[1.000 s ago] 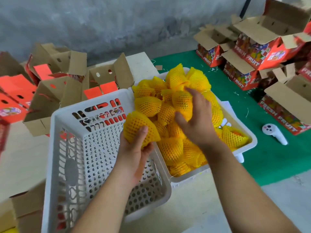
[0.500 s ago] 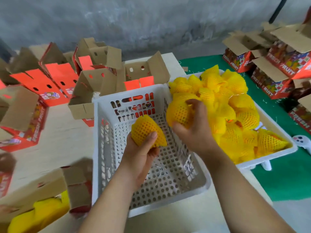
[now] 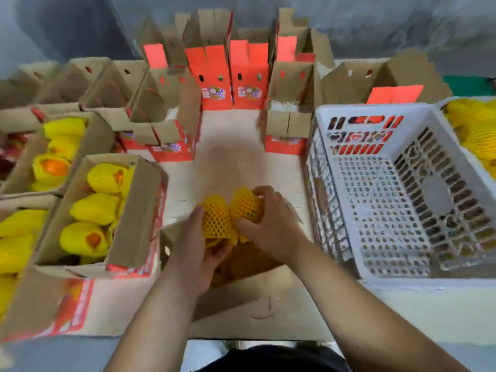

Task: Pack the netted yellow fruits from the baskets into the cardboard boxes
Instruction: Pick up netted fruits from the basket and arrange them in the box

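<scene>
The left hand (image 3: pixel 200 253) cups one netted fruit (image 3: pixel 214 222) from below, long axis upright, and the right hand (image 3: pixel 271 221) curls round a second fruit (image 3: pixel 247 206) touching it, tilted right. Both hang over an open box (image 3: pixel 241 288) on the desk (image 3: pixel 228 167), between filled boxes (image 3: pixel 128 210) and a white basket (image 3: pixel 375 200).

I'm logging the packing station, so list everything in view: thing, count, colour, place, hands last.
Netted fruits in hand: two, yellow; one in the left hand, one in the right, over the open box.
Open box: one, brown, nearest the person.
Filled boxes: several, brown and red, left side.
Empty boxes: many, back of table.
White basket: one, holds no fruit, right.
Fruit pile: yellow, far right.
Left hand: grips a fruit.
Right hand: grips a fruit.
</scene>
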A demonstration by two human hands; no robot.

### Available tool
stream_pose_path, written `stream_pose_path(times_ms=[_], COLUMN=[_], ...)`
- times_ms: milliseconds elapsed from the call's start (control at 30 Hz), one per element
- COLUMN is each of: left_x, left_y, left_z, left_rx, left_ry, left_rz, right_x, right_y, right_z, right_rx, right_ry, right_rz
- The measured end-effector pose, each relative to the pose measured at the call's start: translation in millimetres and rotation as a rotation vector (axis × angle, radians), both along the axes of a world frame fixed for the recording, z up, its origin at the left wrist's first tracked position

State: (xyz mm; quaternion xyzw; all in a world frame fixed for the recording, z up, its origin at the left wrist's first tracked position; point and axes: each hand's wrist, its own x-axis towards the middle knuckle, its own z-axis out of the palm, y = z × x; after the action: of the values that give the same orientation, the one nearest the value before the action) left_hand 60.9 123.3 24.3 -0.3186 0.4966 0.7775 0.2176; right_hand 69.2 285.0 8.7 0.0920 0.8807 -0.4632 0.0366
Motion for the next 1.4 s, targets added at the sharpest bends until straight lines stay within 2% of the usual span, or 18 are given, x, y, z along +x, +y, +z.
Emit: stream_pose_path(times_ms=[67, 133, 233, 333, 400, 433, 500, 533, 600, 700, 967, 1067, 1267, 1400], left_x=[-4, -6, -13, -21, -17, -11, 1, 6, 14, 15, 13, 21, 48, 64], left_y=[-17, -23, -25, -35, -37, -37, -31, -26, -12, 9, 103, 167, 342, 441], left_z=[-18, -34, -53, -58, -49, -44, -34, -33, -36, -39, -16, -5, 11, 3], left_rx=[0.01, -0.01, -0.044, -0.192, -0.28, -0.38, -0.558, -0.563, -0.491, -0.47, -0.423, -0.442, -0.359, -0.346], left_ry=[-0.144, -0.248, -0.27, -0.257, -0.207, -0.132, 0.161, 0.303, 0.461, 0.513, 0.652, 0.741, 0.935, 0.935], left_rz=[-0.01, -0.111, -0.21, -0.187, -0.125, -0.103, -0.217, -0.322, -0.505, -0.585, -0.562, -0.596, -0.775, -0.871], right_x=[-11, -18, -23, -24, -26, -27, -28, -27, -23, -12, 35, 53, 97, 119], right_y=[-26, -41, -58, -72, -75, -74, -68, -64, -54, -34, 45, 104, 266, 358], right_z=[-13, -23, -43, -61, -64, -64, -58, -52, -42, -25, 15, 30, 47, 35], right_rx=[0.063, 0.1, 0.184, -0.041, -0.129, -0.085, 0.075, 0.109, 0.168, 0.265, -0.101, -0.157, -0.121, -0.138], right_ry=[-0.153, -0.27, -0.404, -0.518, -0.582, -0.6, -0.635, -0.636, -0.597, -0.465, -0.02, 0.086, 0.187, 0.224], right_rz=[0.009, -0.023, -0.003, -0.09, -0.123, -0.086, 0.057, 0.113, 0.2, 0.219, -0.125, -0.273, -0.457, -0.59])
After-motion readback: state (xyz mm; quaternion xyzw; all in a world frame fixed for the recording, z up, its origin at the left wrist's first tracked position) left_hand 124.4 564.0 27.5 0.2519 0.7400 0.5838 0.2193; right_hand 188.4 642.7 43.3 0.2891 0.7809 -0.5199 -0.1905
